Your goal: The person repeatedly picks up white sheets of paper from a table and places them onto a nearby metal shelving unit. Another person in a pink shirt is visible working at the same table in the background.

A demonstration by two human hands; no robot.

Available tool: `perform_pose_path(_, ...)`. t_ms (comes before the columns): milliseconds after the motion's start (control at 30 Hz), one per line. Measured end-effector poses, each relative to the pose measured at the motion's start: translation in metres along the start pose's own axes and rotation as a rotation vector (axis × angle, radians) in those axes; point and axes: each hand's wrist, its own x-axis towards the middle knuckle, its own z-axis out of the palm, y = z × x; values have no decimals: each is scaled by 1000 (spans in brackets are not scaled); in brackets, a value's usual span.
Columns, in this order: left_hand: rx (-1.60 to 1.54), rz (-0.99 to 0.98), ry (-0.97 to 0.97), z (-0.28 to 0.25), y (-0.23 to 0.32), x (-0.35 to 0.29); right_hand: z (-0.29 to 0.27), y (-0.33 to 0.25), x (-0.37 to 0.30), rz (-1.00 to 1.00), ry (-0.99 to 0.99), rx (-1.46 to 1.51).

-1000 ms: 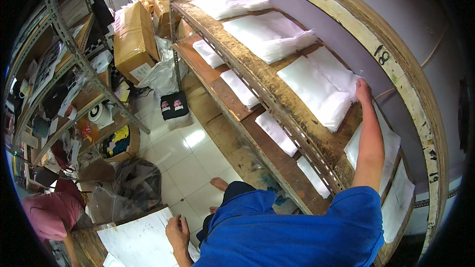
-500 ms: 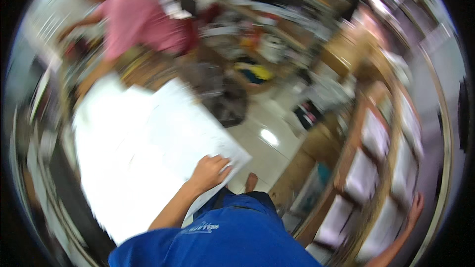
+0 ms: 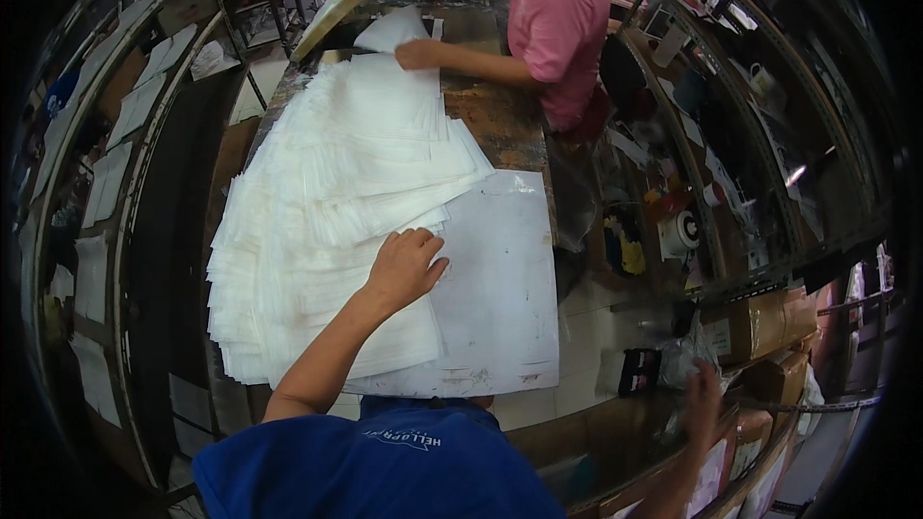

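Head view, left hand: I see the left hand (image 3: 406, 267) over the right edge of the fanned white sheets (image 3: 308, 231), fingers loosely bent and released; I cannot confirm contact.
Right hand: I have the right hand (image 3: 705, 402) blurred near a clear plastic bag (image 3: 683, 361); whether its fingers grasp anything, I cannot tell.
White sheets: overlapping layers on the table (image 3: 490, 139), partly covering a flat pale board (image 3: 500, 279).
Hidden or cut off: the head and 1 arm of the co-worker (image 3: 558, 24) pass the top edge; lower sheet layers are covered.
Writing: white lettering (image 3: 402, 439) on the blue shirt (image 3: 404, 476); a label on the cardboard box (image 3: 769, 322) is too small for me to read.
Surroundings: 1 co-worker's hand (image 3: 417, 54) reaches the far sheets, beside a tilted frame (image 3: 354, 0); shelving (image 3: 144, 159) lines both sides.
Obstruction: the left forearm (image 3: 325, 346) crosses my view of the near sheets.
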Motion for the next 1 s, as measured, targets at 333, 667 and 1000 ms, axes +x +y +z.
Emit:
perform_pose_path(333, 178, 18, 403, -2, 4, 25, 158, 13, -70, 413, -134, 626)
perform_pose_path(667, 602, 3, 233, 59, -94, 77, 186, 33, -100, 396, -96, 615)
perform_pose_path(1000, 537, 13, -103, 84, -135, 109, 208, -2, -103, 360, -105, 552)
